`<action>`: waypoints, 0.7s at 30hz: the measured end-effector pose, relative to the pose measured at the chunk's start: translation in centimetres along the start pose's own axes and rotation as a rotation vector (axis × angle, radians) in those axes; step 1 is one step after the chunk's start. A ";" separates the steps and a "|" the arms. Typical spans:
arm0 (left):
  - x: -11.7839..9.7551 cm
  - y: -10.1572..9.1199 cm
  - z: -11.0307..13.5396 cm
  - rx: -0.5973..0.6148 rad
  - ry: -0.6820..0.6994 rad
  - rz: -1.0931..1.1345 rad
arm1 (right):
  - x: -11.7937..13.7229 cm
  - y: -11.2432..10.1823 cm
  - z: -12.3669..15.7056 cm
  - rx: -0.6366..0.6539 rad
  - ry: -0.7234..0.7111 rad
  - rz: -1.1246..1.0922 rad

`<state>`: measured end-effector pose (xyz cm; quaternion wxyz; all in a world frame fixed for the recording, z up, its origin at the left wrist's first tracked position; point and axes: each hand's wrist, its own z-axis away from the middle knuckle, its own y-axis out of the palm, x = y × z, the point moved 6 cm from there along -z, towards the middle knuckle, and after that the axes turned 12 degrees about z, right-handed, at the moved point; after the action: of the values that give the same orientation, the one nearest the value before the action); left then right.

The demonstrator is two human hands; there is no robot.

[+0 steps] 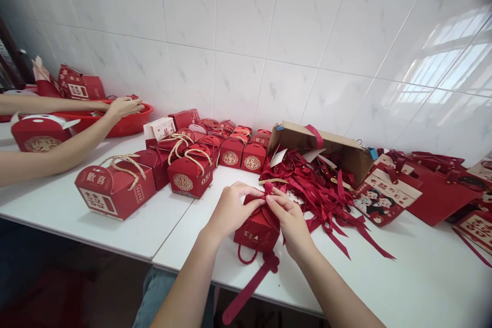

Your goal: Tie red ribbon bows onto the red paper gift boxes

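Observation:
A small red gift box (257,233) with gold lettering stands on the table in front of me. Above its lid, my left hand (231,211) and my right hand (289,217) come together, thumbs and forefingers pinching a red ribbon (269,188). The fingers partly hide the lid. A red cord handle (246,257) droops down the box's near side. Just in front, a dark pink strip (249,288) with a flower-shaped end sticks out over the table edge.
A heap of red ribbons (319,189) spills from a cardboard box (359,161). Finished-looking red boxes (190,177) crowd the left and back. Red paper bags (434,195) stand right. Another person's hand (125,106) reaches over a red basin (134,124), far left.

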<state>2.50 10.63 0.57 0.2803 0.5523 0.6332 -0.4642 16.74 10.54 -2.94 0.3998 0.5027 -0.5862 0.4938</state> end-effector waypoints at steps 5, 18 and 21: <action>0.4 0.1 -0.3 0.020 -0.037 0.008 | 1.4 -1.2 -0.2 0.014 -0.116 0.236; -0.5 0.4 -0.3 0.140 -0.041 -0.002 | 4.4 -3.8 -0.1 0.100 -0.404 0.729; -0.5 0.3 -0.3 0.140 -0.034 -0.011 | 5.9 -4.7 0.6 0.019 -0.406 0.662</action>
<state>2.91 10.70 1.06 0.2494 0.5591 0.5972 -0.5182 20.34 8.75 3.49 0.0901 0.3776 -0.7792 0.4921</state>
